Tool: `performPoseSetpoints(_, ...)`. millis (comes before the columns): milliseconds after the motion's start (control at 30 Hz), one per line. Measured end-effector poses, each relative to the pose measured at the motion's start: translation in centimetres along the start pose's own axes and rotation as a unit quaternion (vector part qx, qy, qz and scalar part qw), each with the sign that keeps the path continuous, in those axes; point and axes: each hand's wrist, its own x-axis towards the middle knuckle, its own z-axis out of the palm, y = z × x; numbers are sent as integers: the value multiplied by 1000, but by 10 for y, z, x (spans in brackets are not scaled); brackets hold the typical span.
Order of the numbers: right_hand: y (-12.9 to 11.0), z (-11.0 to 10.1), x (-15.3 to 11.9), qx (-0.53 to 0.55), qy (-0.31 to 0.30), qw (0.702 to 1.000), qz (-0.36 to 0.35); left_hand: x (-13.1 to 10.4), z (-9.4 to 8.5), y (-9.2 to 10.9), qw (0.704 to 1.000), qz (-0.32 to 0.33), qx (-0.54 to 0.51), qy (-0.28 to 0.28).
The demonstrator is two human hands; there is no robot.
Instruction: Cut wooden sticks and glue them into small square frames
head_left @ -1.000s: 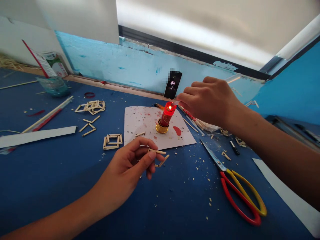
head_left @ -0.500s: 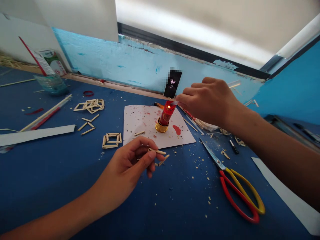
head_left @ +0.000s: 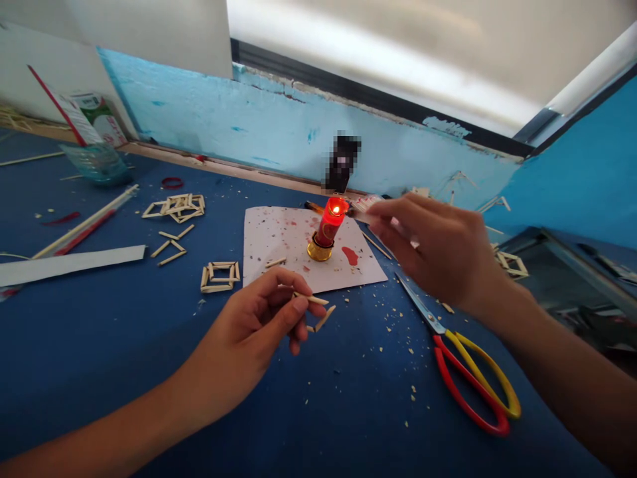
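Note:
My left hand (head_left: 271,312) pinches a small frame of short wooden sticks (head_left: 324,320) between thumb and fingertips, just in front of the paper; part of the frame is hidden by the fingers. A lit red candle (head_left: 330,222) in a gold base stands upright on the white paper (head_left: 259,229). To the right of the flame is my right hand (head_left: 432,242), smeared by motion. Its fingers close on a thin pale strip (head_left: 363,216), whose darkish end points at the candle and sits apart from the flame. What the strip is made of is unclear.
Red-and-yellow-handled scissors (head_left: 465,365) lie at the right. Stick frames (head_left: 219,276) and loose sticks (head_left: 172,245) are on the left of the blue table. Behind the candle, a phone (head_left: 342,162) leans on the wall. A teal plastic container (head_left: 97,162) stands back left.
My right hand has drawn back to the right with the strip, away from the candle's top, and the flame shows brighter. My left hand stays nearly in place with the stick frame.

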Motion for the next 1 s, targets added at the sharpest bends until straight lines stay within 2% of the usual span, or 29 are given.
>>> performPoseSetpoints(67,-2,1,-6,-13,10,1000,11,-1,1,1,1000,-10,6,-6)
performPoseSetpoints(133,1,4,-2,-45,8,999,21,-1,1,2,1000,-18,12,-8)
performPoseSetpoints(367,19,13,40,-138,-99,985,-17,4,2,3,1000,-12,13,-18)
performPoseSetpoints(633,16,13,51,-195,-174,964,-53,2,0,4,1000,-17,-4,-20)
performPoseSetpoints(800,19,16,53,-181,-160,969,-56,1,0,2,1000,-14,-12,-19)
performPoseSetpoints(900,18,15,50,-177,-130,975,-44,0,0,-1,999,-19,-29,-15)
performPoseSetpoints(1000,5,6,29,-59,-69,996,12,-1,-1,1,999,-31,-40,-13)
